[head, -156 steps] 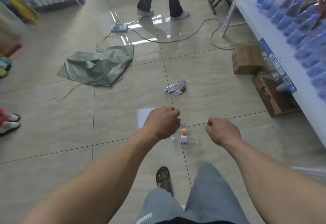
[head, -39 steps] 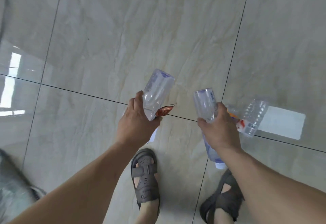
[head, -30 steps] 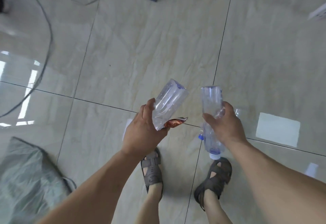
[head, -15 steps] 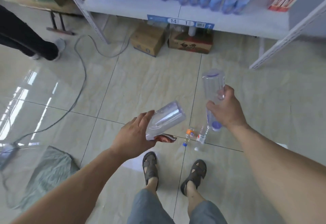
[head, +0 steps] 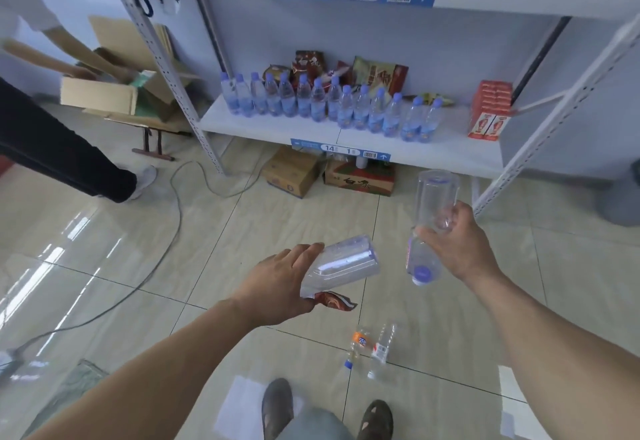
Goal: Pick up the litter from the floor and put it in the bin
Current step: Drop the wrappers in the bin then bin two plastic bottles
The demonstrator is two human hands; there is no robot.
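My left hand (head: 277, 283) holds an empty clear plastic bottle (head: 343, 263) lying sideways, together with a red wrapper (head: 334, 300) that sticks out below my fingers. My right hand (head: 457, 242) grips a second clear bottle (head: 434, 197) held upside down, its blue cap (head: 424, 272) pointing at the floor. Two small empty bottles (head: 369, 348) lie on the tiles just ahead of my feet. A white sheet of paper (head: 239, 405) lies by my left sandal. A dark grey bin (head: 623, 204) shows at the right edge, past the shelf post.
A white shelf rack (head: 346, 131) with several water bottles and snack packs stands ahead. Cardboard boxes (head: 294, 171) sit under it. A cable (head: 173, 231) runs across the floor at left. Another person (head: 52, 148) bends over an open box. A grey sack (head: 62, 391) lies at lower left.
My view has lifted from the floor toward the shelf rack. Both hands keep their bottles; the right one has risen a little. The bin has come into sight at the right edge.
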